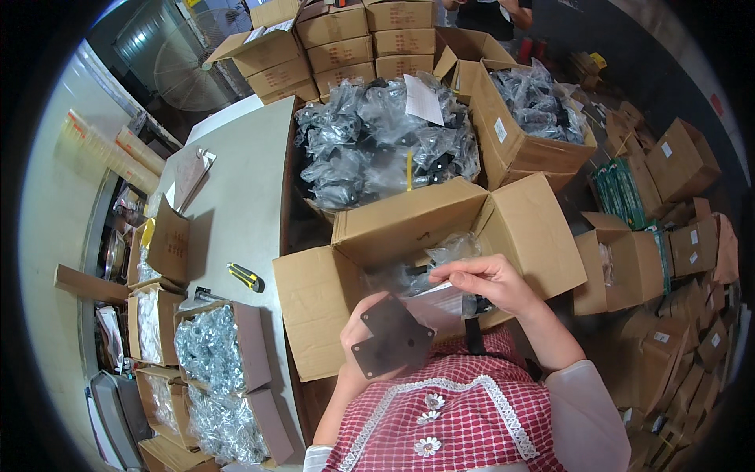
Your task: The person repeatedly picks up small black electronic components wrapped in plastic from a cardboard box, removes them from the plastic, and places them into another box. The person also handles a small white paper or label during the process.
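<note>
Low in front of my red checked apron, my left hand [354, 337] grips a dark flat plate [392, 340] with small holes near its corners. My right hand [491, 283] is closed, thumb against fingers, at the upper edge of a clear plastic bag [442, 311] beside the plate. Whether the left fingers also touch the bag is hidden behind the plate. Just beyond both hands stands an open cardboard box [409, 216] with its flaps spread. Inside it lie clear-bagged parts [456, 248], partly covered by my right hand.
A large heap of bagged dark parts [377, 141] lies beyond the box, next to another filled carton [519, 145]. On the grey table [236, 228] at left rests a yellow-black utility knife [245, 277]. Boxes of small bags [211, 350] stand near left; cartons [680, 161] crowd the right.
</note>
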### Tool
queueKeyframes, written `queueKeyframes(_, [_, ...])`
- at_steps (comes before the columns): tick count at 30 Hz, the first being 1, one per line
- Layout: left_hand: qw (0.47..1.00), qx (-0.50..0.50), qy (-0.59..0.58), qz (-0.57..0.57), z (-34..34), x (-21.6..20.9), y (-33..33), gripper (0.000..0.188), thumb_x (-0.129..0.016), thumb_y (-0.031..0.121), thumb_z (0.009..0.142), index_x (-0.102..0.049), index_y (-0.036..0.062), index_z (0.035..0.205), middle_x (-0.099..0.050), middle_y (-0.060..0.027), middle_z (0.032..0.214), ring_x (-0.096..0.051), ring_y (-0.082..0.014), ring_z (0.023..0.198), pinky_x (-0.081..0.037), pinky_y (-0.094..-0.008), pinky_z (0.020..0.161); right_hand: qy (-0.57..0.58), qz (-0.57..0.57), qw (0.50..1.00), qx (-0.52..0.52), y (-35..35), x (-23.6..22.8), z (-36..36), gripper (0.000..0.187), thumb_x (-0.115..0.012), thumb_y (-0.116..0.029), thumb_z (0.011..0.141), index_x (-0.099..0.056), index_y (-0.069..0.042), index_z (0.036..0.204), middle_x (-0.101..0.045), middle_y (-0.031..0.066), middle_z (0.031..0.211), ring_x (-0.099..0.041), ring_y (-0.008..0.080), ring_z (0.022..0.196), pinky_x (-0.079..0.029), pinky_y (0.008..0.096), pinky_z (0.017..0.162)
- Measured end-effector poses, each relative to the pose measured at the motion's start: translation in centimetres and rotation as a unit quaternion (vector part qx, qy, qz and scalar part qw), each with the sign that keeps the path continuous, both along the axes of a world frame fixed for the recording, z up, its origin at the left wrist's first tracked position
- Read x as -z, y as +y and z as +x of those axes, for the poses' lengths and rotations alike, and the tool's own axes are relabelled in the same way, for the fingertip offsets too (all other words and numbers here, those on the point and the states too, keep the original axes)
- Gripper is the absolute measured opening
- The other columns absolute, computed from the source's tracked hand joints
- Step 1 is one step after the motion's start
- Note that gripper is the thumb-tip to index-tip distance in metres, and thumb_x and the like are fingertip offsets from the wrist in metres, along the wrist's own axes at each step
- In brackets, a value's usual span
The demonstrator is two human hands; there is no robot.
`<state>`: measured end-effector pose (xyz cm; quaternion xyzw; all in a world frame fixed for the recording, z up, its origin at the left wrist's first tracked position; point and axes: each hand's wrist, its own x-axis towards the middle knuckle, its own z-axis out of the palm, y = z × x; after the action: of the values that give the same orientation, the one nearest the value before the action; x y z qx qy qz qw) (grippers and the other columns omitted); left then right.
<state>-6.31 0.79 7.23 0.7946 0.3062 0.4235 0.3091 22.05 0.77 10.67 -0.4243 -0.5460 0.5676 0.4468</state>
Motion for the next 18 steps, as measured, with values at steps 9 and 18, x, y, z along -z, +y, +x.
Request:
queueKeyframes(9, [0.999, 0.003, -0.039, 0.02, 0.5, -1.3, 1.0, 0.057, -0.086, 0.025, 0.065, -0.071, -0.0019, 0.113, -0.067, -0.0232, 0.117, -0.069, -0.0387, 0.104, -0.059, -0.0426, 0.087, -0.044, -0.007, 0.999, -0.023, -0.2, 0.1, -0.6, 0.028, -0.066, -0.004, 0.099, -0.074, -0.002, 0.126, -0.076, 0.0066, 0.12, -0.069, 0.0118, 0.109, -0.055, 0.0308, 0.096])
queueKeyframes(18, [0.998, 0.008, -0.035, 0.053, 0.3, -1.3, 1.0, 0.054, -0.086, 0.023, 0.065, -0.071, -0.0008, 0.112, -0.067, -0.0227, 0.116, -0.069, -0.0378, 0.104, -0.058, -0.0426, 0.087, -0.174, 0.1, 0.979, 0.037, -1.1, -1.0, -1.6, 0.024, -0.075, -0.005, 0.091, -0.077, -0.002, 0.115, -0.079, 0.0111, 0.108, -0.075, 0.0163, 0.097, -0.058, 0.0298, 0.085])
